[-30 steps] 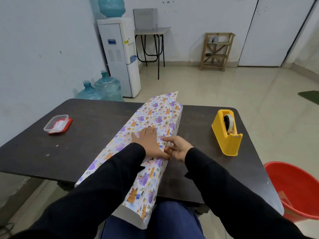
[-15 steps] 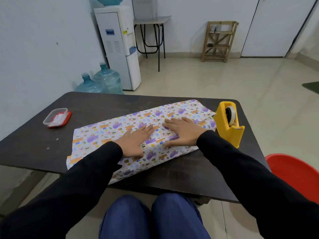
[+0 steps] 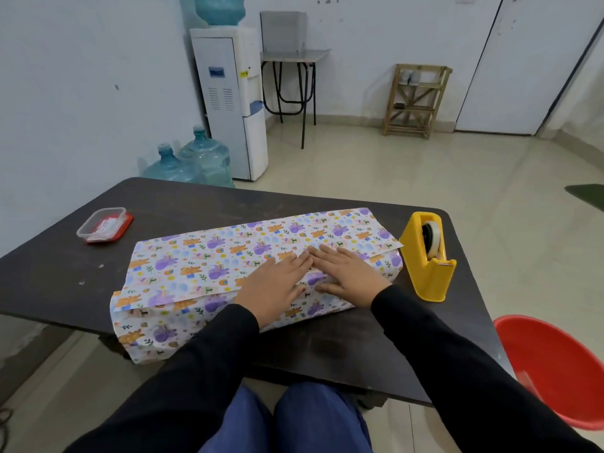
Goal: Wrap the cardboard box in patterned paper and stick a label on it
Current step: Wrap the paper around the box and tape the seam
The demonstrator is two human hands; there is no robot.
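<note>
The cardboard box cannot be seen at all: the patterned paper (image 3: 209, 266) covers every side in view. The left hand (image 3: 277, 282) and right hand (image 3: 349, 273), lying flat just right of centre, hide the stretch of the paper's overlapping edge beneath them. At 4 o'clock the red tub (image 3: 555, 364) is cut by the right edge, as is the green mat (image 3: 588, 196) at 3 o'clock. At 11 o'clock the water bottle (image 3: 219, 8) loses its top to the upper edge. The contents of the small container (image 3: 104, 222) at 9 o'clock are too small to make out, and the tape roll (image 3: 431, 237) sits half hidden in its yellow dispenser (image 3: 428, 282).
</note>
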